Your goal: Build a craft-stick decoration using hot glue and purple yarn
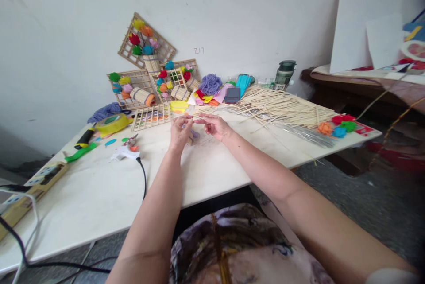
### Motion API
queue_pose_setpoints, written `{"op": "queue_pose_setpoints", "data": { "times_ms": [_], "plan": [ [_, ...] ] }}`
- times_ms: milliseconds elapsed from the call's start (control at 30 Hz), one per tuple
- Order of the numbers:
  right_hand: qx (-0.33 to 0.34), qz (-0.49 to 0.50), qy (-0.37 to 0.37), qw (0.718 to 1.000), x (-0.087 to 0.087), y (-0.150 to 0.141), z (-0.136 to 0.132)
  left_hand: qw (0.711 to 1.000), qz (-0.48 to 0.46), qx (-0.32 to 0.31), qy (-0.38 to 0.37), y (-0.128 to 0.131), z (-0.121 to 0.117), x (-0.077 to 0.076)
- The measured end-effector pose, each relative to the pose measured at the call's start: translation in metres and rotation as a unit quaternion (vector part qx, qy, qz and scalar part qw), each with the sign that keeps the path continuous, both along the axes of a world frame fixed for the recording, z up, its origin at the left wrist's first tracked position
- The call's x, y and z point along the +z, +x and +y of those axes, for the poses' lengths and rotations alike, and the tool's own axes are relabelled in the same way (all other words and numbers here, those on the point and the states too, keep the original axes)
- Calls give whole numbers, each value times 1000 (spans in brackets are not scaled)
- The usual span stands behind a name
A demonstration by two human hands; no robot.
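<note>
Over the middle of the white table, my left hand (181,132) and my right hand (215,127) meet at the fingertips. Both are closed in a pinch, and whatever thin, small thing lies between them is too small to make out. Just below and behind the fingers, a bit of purple yarn (195,134) shows, partly hidden by my left hand. A wooden stick lattice (151,117) lies flat beyond my left hand. Many loose wooden sticks (282,102) are spread out to the right of my right hand.
Lattice panels with colourful flowers (146,40) lean on the wall. At left are a yellow tape roll (114,124), a white glue gun (126,153), pliers (131,140) and a power strip (43,182). Purple yarn (210,84), a dark bottle (284,75) and crepe flowers (338,131) stand behind and right.
</note>
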State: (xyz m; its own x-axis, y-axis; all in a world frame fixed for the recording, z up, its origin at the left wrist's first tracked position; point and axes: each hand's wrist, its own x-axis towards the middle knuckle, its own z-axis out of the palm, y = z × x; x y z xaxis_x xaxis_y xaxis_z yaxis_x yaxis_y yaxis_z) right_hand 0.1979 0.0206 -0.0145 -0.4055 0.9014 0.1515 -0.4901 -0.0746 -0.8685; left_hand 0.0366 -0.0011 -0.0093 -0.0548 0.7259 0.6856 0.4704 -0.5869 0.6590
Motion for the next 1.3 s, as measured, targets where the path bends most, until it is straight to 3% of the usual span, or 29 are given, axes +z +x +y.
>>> {"op": "queue_pose_setpoints", "data": {
  "times_ms": [400,667,1067,1300],
  "plan": [
    [-26,3,28,999,-3,0,2,997,81,11,-6,1,-4,2],
    [-38,-15,46,998,-2,0,0,996,82,18,-7,2,-6,3],
    [-96,-113,96,984,4,-6,-9,994,99,42,-30,0,-3,4],
    [-87,-81,56,991,6,-4,-9,996,78,35,-32,2,-5,3]
  ]
}}
